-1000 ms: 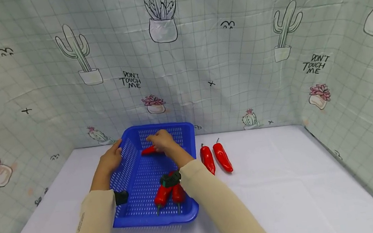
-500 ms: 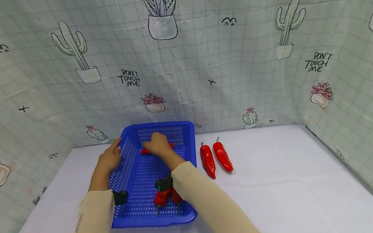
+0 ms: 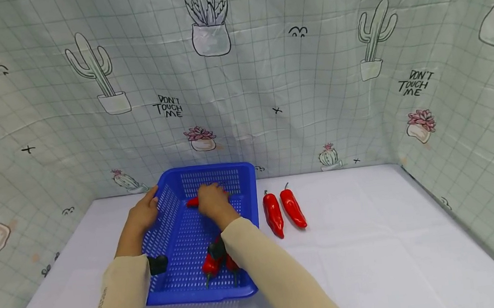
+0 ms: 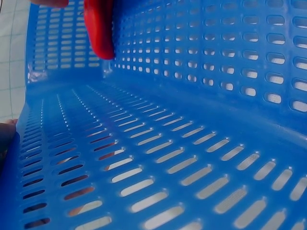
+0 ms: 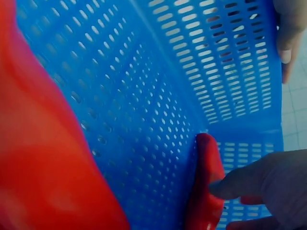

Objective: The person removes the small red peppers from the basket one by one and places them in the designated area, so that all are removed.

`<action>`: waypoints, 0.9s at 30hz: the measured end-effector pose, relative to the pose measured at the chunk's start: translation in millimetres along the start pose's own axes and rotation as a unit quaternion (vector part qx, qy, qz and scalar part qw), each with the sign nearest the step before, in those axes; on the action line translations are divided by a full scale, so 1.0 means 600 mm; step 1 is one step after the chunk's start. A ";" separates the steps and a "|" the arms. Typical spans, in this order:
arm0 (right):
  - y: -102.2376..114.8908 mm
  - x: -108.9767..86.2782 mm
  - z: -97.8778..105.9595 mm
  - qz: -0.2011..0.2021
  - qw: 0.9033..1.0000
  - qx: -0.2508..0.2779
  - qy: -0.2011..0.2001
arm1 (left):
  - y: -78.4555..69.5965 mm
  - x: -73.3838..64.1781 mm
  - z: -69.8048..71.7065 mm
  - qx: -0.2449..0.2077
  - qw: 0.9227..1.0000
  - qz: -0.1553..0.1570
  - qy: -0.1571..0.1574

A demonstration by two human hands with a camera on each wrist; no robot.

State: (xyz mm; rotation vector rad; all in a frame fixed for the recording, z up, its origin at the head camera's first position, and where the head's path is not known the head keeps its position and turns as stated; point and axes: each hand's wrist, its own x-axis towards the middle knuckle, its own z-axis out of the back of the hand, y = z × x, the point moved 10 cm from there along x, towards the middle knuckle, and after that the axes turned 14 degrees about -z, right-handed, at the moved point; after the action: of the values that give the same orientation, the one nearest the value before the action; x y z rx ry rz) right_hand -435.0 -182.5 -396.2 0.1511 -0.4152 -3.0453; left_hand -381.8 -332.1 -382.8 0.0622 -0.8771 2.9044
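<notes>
In the head view, my left hand [image 3: 143, 214] holds the left rim of a blue perforated plastic basket [image 3: 204, 297], its fingers outside the wall. My right hand [image 3: 213, 200] is over a red chili pepper [image 3: 192, 202] lying crosswise at the basket's far end, hiding its middle. In the right wrist view, the right thumb [image 5: 230, 186] reaches the side of that pepper, while the other fingers are partly out of frame. Two more red chili peppers lie at the near end, one [image 3: 211, 264] on the left and one [image 3: 231, 263] half under the right forearm.
Two red chili peppers, one [image 3: 273, 215] close to the basket and another [image 3: 293, 208] beside it, lie on the white tabletop [image 3: 365, 242] to the right. Behind stands a cactus-print cloth [image 3: 256, 72]. Dark wrist cameras hang at both cuffs.
My right hand has shifted slightly left and nearer over the far pepper, whose stem end now shows. My left hand stays on the rim, and the two peppers on the table have not moved.
</notes>
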 end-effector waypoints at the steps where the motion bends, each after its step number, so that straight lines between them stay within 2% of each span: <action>1: 0.001 -0.002 0.000 -0.001 1.000 -0.013 -0.006 | 0.001 -0.001 0.001 0.000 1.000 -0.001 0.001; 5: 0.004 -0.006 -0.006 0.004 0.998 -0.068 -0.015 | 0.004 -0.004 0.004 0.004 1.000 -0.004 -0.002; 12: -0.017 -0.005 -0.038 -0.019 0.991 -0.121 0.060 | 0.006 -0.002 0.000 -0.006 1.000 0.002 -0.006; 15: -0.009 -0.002 -0.044 0.011 0.989 -0.140 0.054 | 0.005 -0.002 -0.001 -0.005 1.000 0.004 -0.010; 18: 0.005 -0.004 -0.037 0.055 0.987 -0.151 0.031 | 0.000 0.000 0.002 0.002 1.000 0.003 -0.010; 21: 0.014 -0.007 -0.034 0.075 0.988 -0.132 0.038 | 0.000 0.001 0.002 0.003 1.000 0.003 -0.006; 27: 0.021 -0.017 -0.034 0.086 0.992 -0.018 0.091 | 0.001 0.001 -0.003 -0.001 1.000 0.005 -0.003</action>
State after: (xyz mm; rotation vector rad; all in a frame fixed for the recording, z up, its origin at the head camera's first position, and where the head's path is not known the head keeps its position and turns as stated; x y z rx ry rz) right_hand -422.2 -199.1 -411.4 0.3679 -0.3406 -2.8365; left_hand -382.2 -331.5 -384.4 0.0661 -0.8829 2.9150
